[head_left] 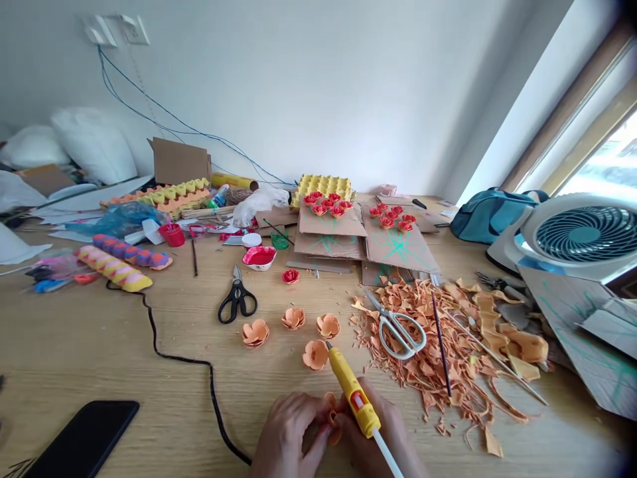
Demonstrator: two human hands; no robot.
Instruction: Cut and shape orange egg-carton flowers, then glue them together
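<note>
Near the bottom edge, my left hand [287, 435] and my right hand [383, 435] meet around a small orange paper flower [332, 417], both pinching its petals. A yellow glue gun [352, 392] rests over my right hand, its nozzle pointing up toward a finished orange flower [315, 354]. Three more orange flowers [293, 318] lie just beyond on the wooden table [99, 345], and one red flower [290, 275] sits further back.
White-handled scissors [398, 328] lie on a heap of orange scraps [448, 345] at right. Black scissors [237, 299], a bowl of red paint [259, 257], cardboard sheets with red flowers [393, 232], a fan [582, 232], a black cable [179, 358] and a phone [84, 438] surround the work area.
</note>
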